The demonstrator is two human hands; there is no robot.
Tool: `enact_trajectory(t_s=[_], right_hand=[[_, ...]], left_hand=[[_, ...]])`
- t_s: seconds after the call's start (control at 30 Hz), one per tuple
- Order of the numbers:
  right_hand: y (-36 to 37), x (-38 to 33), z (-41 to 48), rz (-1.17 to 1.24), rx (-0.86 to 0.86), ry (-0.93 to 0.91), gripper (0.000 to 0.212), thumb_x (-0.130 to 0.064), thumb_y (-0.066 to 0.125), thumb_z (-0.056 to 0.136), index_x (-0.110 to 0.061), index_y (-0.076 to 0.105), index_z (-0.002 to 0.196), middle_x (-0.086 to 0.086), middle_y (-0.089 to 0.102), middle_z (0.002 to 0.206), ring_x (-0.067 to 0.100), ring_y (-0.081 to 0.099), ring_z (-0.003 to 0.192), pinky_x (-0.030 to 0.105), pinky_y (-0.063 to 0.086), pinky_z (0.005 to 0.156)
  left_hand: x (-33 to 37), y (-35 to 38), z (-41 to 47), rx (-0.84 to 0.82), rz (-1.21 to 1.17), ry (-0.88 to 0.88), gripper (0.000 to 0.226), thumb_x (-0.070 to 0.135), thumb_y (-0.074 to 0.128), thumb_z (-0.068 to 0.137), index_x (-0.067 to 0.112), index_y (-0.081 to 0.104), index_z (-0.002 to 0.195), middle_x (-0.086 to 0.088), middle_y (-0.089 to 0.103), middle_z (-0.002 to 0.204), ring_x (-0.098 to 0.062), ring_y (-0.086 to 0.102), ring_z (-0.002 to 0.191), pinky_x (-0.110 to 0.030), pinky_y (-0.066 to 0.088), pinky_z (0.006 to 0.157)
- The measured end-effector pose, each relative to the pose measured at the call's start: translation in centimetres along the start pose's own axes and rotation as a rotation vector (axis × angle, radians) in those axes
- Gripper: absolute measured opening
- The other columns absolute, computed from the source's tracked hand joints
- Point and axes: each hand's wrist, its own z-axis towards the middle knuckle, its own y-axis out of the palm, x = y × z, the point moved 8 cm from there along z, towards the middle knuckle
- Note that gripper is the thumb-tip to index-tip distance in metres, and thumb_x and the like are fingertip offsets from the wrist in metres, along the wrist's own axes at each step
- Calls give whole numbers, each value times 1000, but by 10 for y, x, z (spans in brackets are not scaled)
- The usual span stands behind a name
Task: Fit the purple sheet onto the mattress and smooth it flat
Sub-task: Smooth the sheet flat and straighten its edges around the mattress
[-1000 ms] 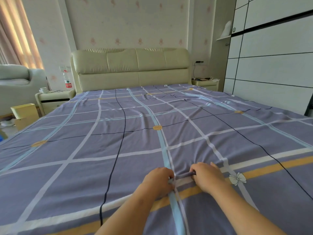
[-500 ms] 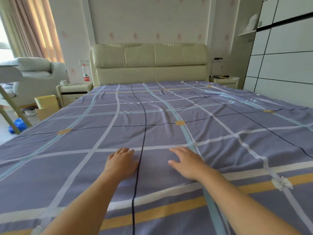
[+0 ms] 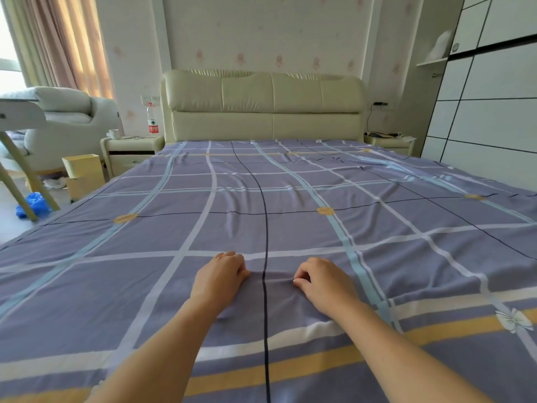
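Looking from the head camera, the purple sheet (image 3: 145, 286) lies spread over the whole bed, from the foot edge near the person up to the cream headboard (image 3: 261, 103). The mattress itself is hidden under it. Both hands are on the sheet close to the foot edge, one on each side of the thin dark line (image 3: 265, 234) that runs along the bed. The left hand (image 3: 219, 276) has its fingers curled into the cloth. The right hand (image 3: 322, 282) pinches cloth between thumb and fingers. Small folds are gathered between the two hands.

Half a second ago the same hands lay flat on the sheet with straight fingers. Now they are closed on the fabric. One second ago they pinched a fold at another place, by the light blue stripe (image 3: 344, 242). So I judge that the person works along the foot edge, taking the cloth and pulling it toward the foot to make it tight.

The fitting looks almost done. What remains are the long soft creases (image 3: 232, 205) in the middle of the bed and some ripples (image 3: 392, 164) toward the head-end right corner. A pull from here should take out the middle ones.
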Motion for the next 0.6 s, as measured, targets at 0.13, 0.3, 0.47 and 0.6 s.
enact_trajectory(t_s=[0.13,0.3,0.47,0.6], right_hand=[[2,-4,3,61,-56,6,16,-31,49,96,-22,62,93,-7,60,101,15,55,93,27,45,78],[15,2,9,79,-282,162,34,-43,46,89,-17,49,67,-4,57,74,18,54,73,34,45,68],[22,-40,21,-8,-223,-15,52,-68,53,79,-34,55,118,-7,50,125,16,44,123,35,37,102],[43,-63,19,7,-275,-101,54,-66,56,79,-43,52,127,-16,44,133,10,38,130,37,32,108]], left_hand=[[-7,-5,3,-74,-7,37,25,36,47,96,17,54,81,3,54,89,-20,54,82,-31,44,71],[-13,-1,8,-175,-83,49,25,46,52,92,25,65,95,6,57,106,-20,55,107,-34,45,91],[-82,-3,0,-234,13,-158,76,77,38,80,42,25,146,10,18,158,-16,12,148,-40,11,118],[-114,-17,-20,-192,-156,-92,89,79,22,64,34,49,135,10,43,147,-12,40,135,-29,27,112]])
